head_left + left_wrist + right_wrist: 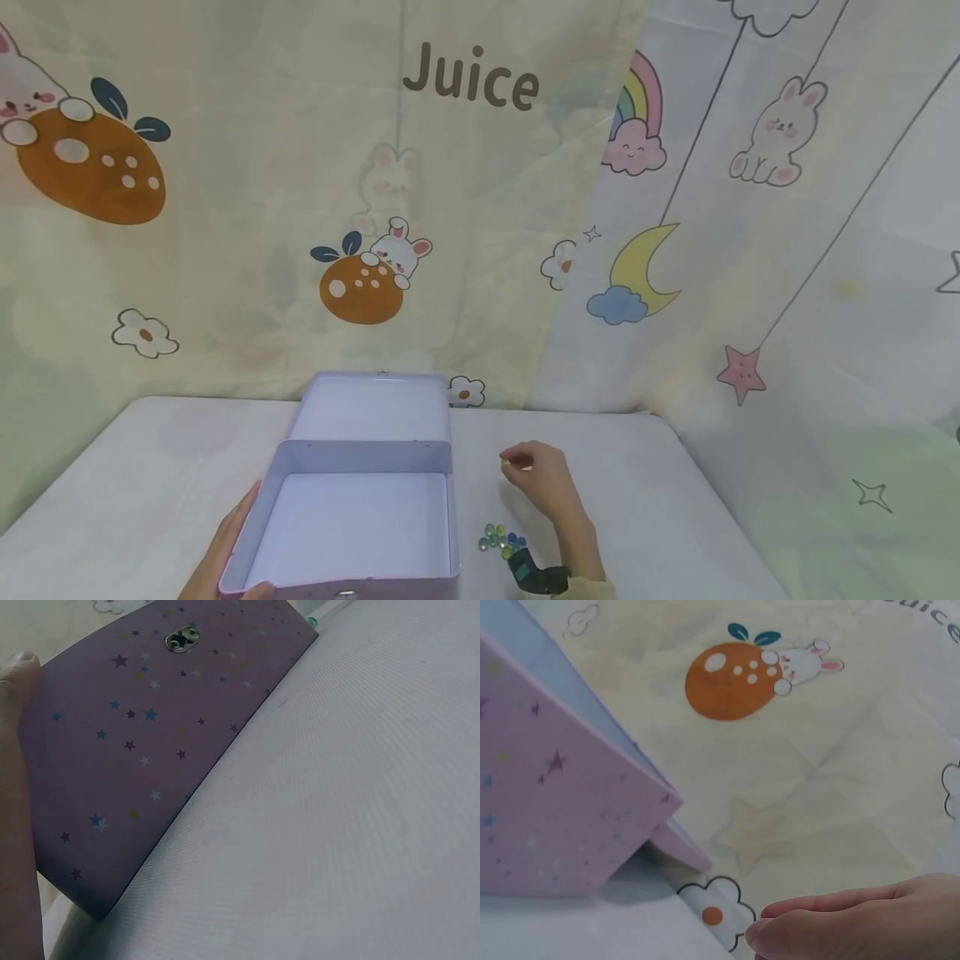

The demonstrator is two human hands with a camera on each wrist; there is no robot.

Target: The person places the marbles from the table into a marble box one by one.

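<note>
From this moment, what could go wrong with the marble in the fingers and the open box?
1. The right hand only pinches one small marble at its fingertips above the table; it could slip and roll off.
2. The loose marbles lie right by the wrist, so a sweep might scatter them.
3. The left hand holds just one corner of the box; it could shift.

This looks like a home play corner set up for recording. Children's cartoon sheets (480, 208) printed with rabbits, oranges, a rainbow, moon and the word "Juice" hang as a backdrop behind the far edge of a white-covered counter (637, 500).
</note>
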